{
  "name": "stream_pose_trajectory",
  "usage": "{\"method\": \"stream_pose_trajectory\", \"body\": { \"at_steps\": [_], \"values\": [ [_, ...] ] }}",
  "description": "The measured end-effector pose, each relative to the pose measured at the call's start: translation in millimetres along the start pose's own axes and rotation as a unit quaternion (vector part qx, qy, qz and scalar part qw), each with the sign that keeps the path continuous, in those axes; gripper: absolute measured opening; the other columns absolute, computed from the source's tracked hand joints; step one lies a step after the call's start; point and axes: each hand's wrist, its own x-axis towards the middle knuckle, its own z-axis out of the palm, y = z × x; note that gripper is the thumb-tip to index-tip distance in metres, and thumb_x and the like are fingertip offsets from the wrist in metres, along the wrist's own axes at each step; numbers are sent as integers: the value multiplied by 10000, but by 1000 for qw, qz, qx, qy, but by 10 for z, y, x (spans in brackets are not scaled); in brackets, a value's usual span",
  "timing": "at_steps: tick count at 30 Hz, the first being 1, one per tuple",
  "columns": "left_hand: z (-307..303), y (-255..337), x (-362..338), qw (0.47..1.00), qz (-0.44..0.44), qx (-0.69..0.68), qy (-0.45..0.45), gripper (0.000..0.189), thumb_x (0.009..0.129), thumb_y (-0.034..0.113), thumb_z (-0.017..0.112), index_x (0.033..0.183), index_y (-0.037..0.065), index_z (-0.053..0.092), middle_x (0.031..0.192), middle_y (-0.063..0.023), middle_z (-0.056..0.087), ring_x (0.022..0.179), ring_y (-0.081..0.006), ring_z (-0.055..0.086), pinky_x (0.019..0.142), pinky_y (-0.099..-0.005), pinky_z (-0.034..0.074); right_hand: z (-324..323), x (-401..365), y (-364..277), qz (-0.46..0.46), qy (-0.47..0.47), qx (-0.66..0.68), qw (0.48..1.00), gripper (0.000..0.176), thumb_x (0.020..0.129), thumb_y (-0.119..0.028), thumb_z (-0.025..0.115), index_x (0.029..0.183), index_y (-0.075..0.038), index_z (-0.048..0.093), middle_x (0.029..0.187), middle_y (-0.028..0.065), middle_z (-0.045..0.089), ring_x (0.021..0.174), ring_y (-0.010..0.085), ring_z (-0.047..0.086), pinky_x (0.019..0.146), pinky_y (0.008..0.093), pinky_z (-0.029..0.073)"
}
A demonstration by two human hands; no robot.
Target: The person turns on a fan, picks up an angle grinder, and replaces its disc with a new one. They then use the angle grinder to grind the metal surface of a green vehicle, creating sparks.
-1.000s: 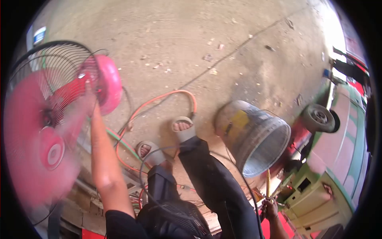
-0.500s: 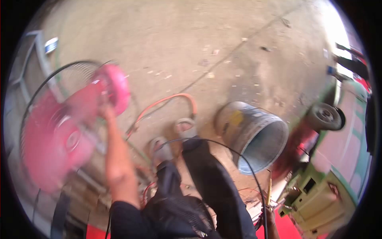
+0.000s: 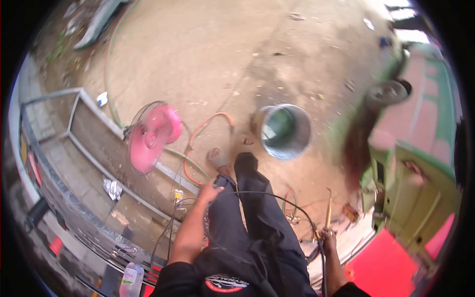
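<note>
My left hand [image 3: 212, 192] lies against the left leg of my black trousers [image 3: 230, 213] near the knee, fingers loosely out and no object visible in it. On the right, my right hand [image 3: 328, 238] is closed round a brass-coloured torch [image 3: 329, 210] with a thin, bent tip pointing up and away. A black hose [image 3: 277, 194] arcs across my legs toward that hand. Beyond my left hand stands a pink electric fan [image 3: 148, 138] with a wire guard, untouched and somewhat blurred.
A metal drum [image 3: 286, 151] is just past my feet, its mouth toward me. An orange hose [image 3: 202, 124] curls over the floor. A metal frame [image 3: 74, 133] runs along the left. A green and pink vehicle body [image 3: 405, 133] with a wheel [image 3: 388, 92] occupies the right.
My left hand has let go of the pink fan and come back to my leg. The fan now stands farther from me. My right hand still holds the torch, now more fully in view.
</note>
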Motion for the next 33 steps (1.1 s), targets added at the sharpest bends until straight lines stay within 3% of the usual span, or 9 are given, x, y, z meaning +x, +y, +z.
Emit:
{"method": "stream_pose_trajectory", "body": {
  "at_steps": [9, 11, 14, 15, 17, 18, 19, 23, 33],
  "values": [
    [-629, 198, -975, 966, 68, 154, 198, 652, 786, 287, 828, 1288, -65, 606, 1246, -285, 649, 1165, -387, 639, 967, -422, 512, -961, -281, 193, -78, 0, -36, 996, 285, 827, -100, 767, 1083, -29, 663, 824, 65, 668, 620, 143, 598, 545, 300, 499],
    [-481, 391, -1258, 981, -28, 78, 174, 616, 796, 261, 813, 1278, -68, 615, 1248, -290, 647, 1178, -394, 630, 992, -422, 500, -1124, -178, 330, -105, -6, -9, 994, 303, 816, -88, 772, 1092, -20, 666, 838, 72, 683, 635, 149, 618, 551, 303, 512],
    [-186, -544, -774, 956, 73, 105, 265, 515, 842, 213, 750, 1289, -6, 618, 1034, -191, 686, 727, -262, 656, 671, -413, 552, -1456, 83, 427, -138, -30, 1, 990, 292, 818, -85, 768, 1084, -17, 669, 843, 71, 686, 641, 152, 622, 556, 300, 515],
    [52, -269, -991, 984, -1, 6, 178, 522, 842, 255, 743, 1292, 10, 641, 1285, -280, 628, 1175, -377, 631, 1036, -436, 467, -1488, 163, 546, -146, -51, -11, 988, 283, 820, -85, 766, 1077, -17, 669, 845, 68, 686, 644, 152, 622, 556, 297, 514],
    [766, 883, -1962, 954, 142, 251, 86, 396, 913, 395, 646, 1200, 128, 699, 1291, -182, 649, 1179, -377, 617, 1002, -462, 480, -1677, 303, 741, -142, -70, 44, 986, 227, 838, -92, 741, 1047, -41, 670, 812, 33, 657, 636, 135, 605, 529, 283, 487],
    [996, 485, -1643, 873, 159, 457, 60, 482, 914, 481, 622, 1198, 96, 677, 1288, -152, 655, 1192, -381, 603, 1000, -473, 479, -1713, 375, 826, -143, -77, 25, 986, 227, 845, -113, 733, 1055, -54, 667, 797, 25, 642, 630, 124, 591, 526, 273, 474],
    [1330, 1539, -2330, 953, -27, 292, 81, 596, 915, 524, 608, 1298, 68, 624, 1326, -177, 633, 1216, -379, 592, 1036, -466, 465, -1744, 303, 840, -151, -78, 25, 985, 249, 849, -128, 730, 1075, -52, 658, 797, 30, 642, 606, 118, 581, 522, 259, 467],
    [2063, 1495, -2323, 950, 122, 266, 107, 650, 918, 481, 627, 1357, 5, 574, 1325, -237, 619, 1230, -369, 598, 1053, -439, 459, -2073, 658, 1177, -185, -116, 26, 976, 278, 865, -114, 692, 1107, 3, 622, 775, 74, 649, 555, 158, 596, 460, 298, 470],
    [1589, 1192, -2288, 958, 49, 149, 239, 571, 901, 459, 633, 1285, 37, 646, 1241, -235, 662, 1184, -389, 621, 1017, -451, 486, -1965, 954, 1015, -179, -163, 28, 970, 276, 879, -126, 690, 1109, 14, 630, 785, 75, 652, 570, 157, 597, 462, 303, 471]
  ]
}}
